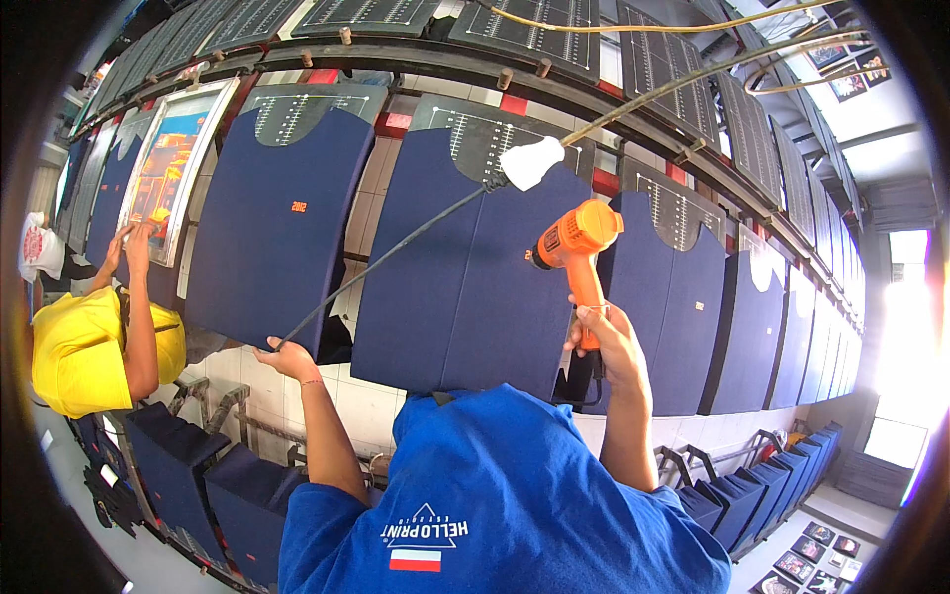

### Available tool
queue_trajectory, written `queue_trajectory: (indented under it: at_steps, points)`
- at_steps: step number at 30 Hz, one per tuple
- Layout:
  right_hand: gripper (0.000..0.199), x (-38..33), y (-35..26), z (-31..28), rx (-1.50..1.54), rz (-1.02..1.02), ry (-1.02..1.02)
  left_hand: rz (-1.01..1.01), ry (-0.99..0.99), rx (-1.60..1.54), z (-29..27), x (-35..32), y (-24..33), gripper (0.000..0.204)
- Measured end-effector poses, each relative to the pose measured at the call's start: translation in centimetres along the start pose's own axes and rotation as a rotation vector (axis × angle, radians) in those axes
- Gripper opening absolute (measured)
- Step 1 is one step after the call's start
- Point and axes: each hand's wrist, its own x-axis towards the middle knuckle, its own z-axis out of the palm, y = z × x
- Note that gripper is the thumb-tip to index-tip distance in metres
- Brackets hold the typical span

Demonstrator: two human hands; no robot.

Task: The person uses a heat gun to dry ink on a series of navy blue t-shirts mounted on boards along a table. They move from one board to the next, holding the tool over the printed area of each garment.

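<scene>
Two hands: orange heat gun [574, 247] and black rod [386, 259].

A long curved row of printing pallets [683, 213] runs from the far left to the far right, each dressed with a dark navy garment [277, 228]. Behind them, a wall of pale tiles [371, 183] shows in the gaps, with red blocks [513, 103] set along a dark rail [297, 54]. Overhead, dark panels [534, 25] with white scale markings hang in a row. The floor [59, 465] at the near left is light grey. At the far right, strong daylight pours through a bright opening [905, 327], washing out that side.
</scene>
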Motion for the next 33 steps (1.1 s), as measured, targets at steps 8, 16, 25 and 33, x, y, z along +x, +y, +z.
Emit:
queue_trajectory:
  at_steps: [8, 16, 25, 33]
  points:
    - [0.041, -0.5, 0.2, 0.0, -0.047, -0.025, 0.015, 0.068, 0.039, 0.026, 0.2, 0.6, -1.3, 0.055]
    - [0.040, -1.2, -0.5, 0.2, -0.038, 0.000, 0.060, 0.056, 0.008, 0.004, -0.1, 0.0, -0.3, 0.057]
    - [0.039, -1.2, -0.5, 0.0, -0.044, -0.003, 0.034, 0.117, 0.077, 0.053, 0.1, 1.1, -2.3, 0.055]
    - [0.042, -0.4, 0.9, 0.7, 0.021, -0.045, -0.023, 0.099, 0.070, 0.006, -0.5, -0.2, 0.6, 0.054]
